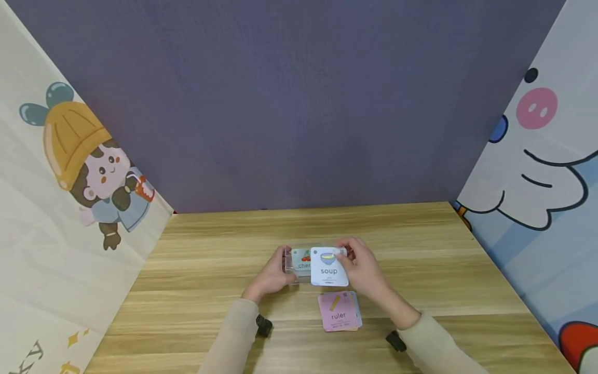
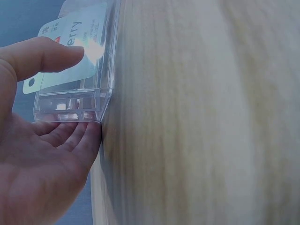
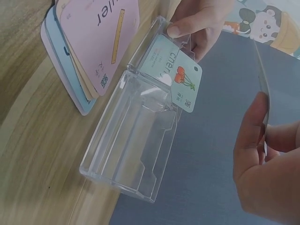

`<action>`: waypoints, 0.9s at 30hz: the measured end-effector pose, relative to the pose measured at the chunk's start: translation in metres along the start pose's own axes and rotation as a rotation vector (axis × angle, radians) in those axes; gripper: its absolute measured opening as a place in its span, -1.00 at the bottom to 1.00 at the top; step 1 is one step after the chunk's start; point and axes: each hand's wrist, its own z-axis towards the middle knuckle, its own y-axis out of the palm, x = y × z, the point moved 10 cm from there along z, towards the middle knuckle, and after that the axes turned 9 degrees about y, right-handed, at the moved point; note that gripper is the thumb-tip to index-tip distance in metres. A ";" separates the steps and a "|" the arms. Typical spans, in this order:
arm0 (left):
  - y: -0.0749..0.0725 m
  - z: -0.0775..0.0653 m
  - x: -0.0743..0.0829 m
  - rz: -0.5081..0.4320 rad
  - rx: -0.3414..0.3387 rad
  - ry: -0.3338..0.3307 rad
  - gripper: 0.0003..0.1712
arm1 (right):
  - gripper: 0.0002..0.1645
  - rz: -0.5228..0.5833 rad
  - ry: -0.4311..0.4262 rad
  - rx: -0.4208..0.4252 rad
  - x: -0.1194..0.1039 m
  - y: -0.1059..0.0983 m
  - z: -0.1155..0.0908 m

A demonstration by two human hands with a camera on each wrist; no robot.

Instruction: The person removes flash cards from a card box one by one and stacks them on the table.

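A clear plastic box (image 3: 107, 177) with two compartments lies on the table. My left hand (image 1: 273, 275) grips its left end, thumb on the near side and the other fingers on the opposite side. A pale green cherry card (image 3: 161, 63) sits in the left-end compartment, jutting past its rim; the other compartment is bare in the right wrist view. Between thumb and fingers, my right hand (image 1: 366, 267) pinches a white soup card (image 1: 329, 278) by its upper right edge. This card is held in front of the box, hiding part of it in the head view, and shows edge-on in the right wrist view.
Nearer to me than the box lies a small, uneven pile of cards topped by a pink ruler card (image 1: 333, 317). The wooden table (image 1: 196, 291) meets a dark grey-purple panel (image 1: 299, 104) at the back. Cartoon-printed sheets (image 1: 42, 218) flank both sides.
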 end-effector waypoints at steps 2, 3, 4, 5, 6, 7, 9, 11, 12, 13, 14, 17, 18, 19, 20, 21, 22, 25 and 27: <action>0.000 0.000 -0.001 0.001 -0.003 -0.005 -0.01 | -0.69 0.003 0.004 -0.002 0.001 0.000 -0.001; 0.000 0.000 -0.001 0.002 -0.004 -0.007 -0.01 | -0.69 0.001 0.005 -0.002 0.001 0.000 -0.001; 0.000 0.000 -0.001 0.004 -0.004 -0.006 -0.01 | -0.69 0.002 0.002 -0.002 0.001 -0.001 -0.002; 0.000 -0.001 -0.001 0.004 -0.004 -0.007 -0.01 | -0.70 0.001 -0.001 -0.001 0.001 -0.001 -0.002; 0.000 -0.001 -0.001 0.006 -0.004 -0.007 -0.01 | -0.70 0.001 -0.004 0.001 0.001 -0.001 -0.002; 0.000 -0.001 0.000 0.007 -0.004 -0.005 -0.01 | -0.70 0.001 -0.005 0.002 0.001 -0.002 -0.003; 0.000 -0.001 0.000 0.008 -0.002 -0.001 -0.01 | -0.71 0.002 -0.004 0.002 0.002 -0.002 -0.004; 0.000 -0.001 0.001 0.008 0.000 0.002 -0.02 | -0.71 0.005 -0.002 0.000 0.003 -0.002 -0.004; -0.001 -0.001 0.002 0.008 0.000 0.003 -0.02 | -0.70 0.005 0.001 -0.002 0.003 -0.002 -0.005; -0.001 -0.001 0.002 0.010 0.001 0.003 -0.03 | -0.70 0.007 0.005 -0.006 0.004 -0.002 -0.005; -0.001 -0.001 0.002 0.011 0.002 0.002 -0.03 | -0.70 0.008 0.007 -0.009 0.005 -0.002 -0.005; -0.002 -0.001 0.002 0.022 0.003 -0.002 -0.03 | -0.70 0.008 0.011 -0.013 0.006 -0.001 -0.007; -0.002 -0.001 0.002 0.028 0.002 -0.002 -0.03 | -0.70 0.008 0.014 -0.014 0.007 -0.001 -0.007; -0.002 -0.001 0.002 0.032 0.002 -0.003 -0.03 | -0.70 0.009 0.012 -0.014 0.006 -0.002 -0.008; -0.002 -0.001 0.002 0.033 0.000 -0.003 -0.03 | -0.71 0.010 0.012 -0.014 0.006 -0.002 -0.008; -0.002 -0.002 0.002 0.033 -0.003 -0.006 -0.03 | -0.72 0.008 0.011 -0.013 0.007 -0.002 -0.009; -0.001 -0.002 0.002 0.034 -0.004 -0.008 -0.03 | -0.73 0.007 0.012 -0.014 0.007 -0.002 -0.009; -0.001 -0.002 0.002 0.025 -0.009 -0.010 -0.04 | -0.75 0.007 0.017 -0.016 0.008 -0.002 -0.011; -0.001 -0.002 0.002 0.021 -0.009 -0.012 -0.05 | -0.75 0.006 0.029 -0.022 0.010 -0.001 -0.012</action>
